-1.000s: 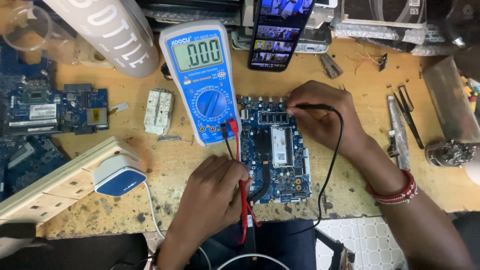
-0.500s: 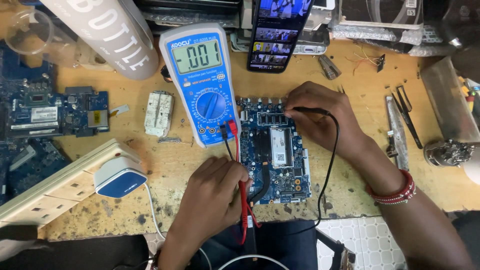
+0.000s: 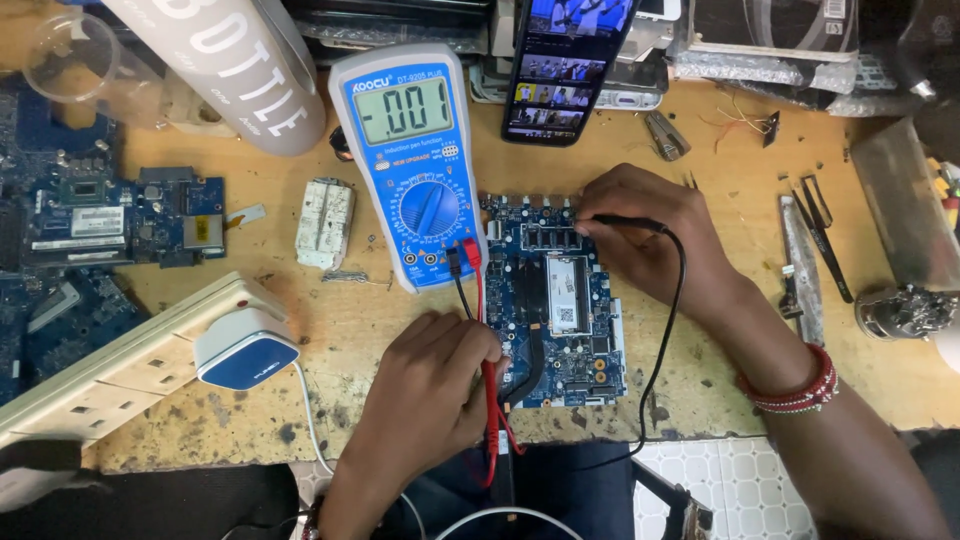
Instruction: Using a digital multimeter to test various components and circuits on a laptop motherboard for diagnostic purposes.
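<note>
at the desk's left edge lie dark blue circuit boards (image 3: 120,215), and below them a white power strip (image 3: 110,365) runs slantwise toward the front-left corner, carrying a white and blue plug adapter (image 3: 243,347). a pale cylinder bottle (image 3: 235,70) leans in from the back edge, with a small white block (image 3: 325,222) on the wood just right of it. next comes the blue multimeter (image 3: 415,165), lying flat with its screen toward the back edge and its red and black leads plugged in at its near end. the left hand (image 3: 430,390) rests near the front edge, its fingers closed around the red probe (image 3: 490,400), whose tip meets the lower left part of the blue motherboard (image 3: 555,300); this board lies flat at mid-desk, just right of the meter and touching both hands. a phone (image 3: 565,65) stands propped at the back edge above it. the right hand (image 3: 650,235) sits on the board's upper right corner, fingers pinched together on the black probe (image 3: 620,219), which points left onto the board's top row of parts; its black lead (image 3: 670,330) loops down toward the front edge. further right lie tweezers (image 3: 825,235) and a metal strip (image 3: 800,270) near the right edge.
</note>
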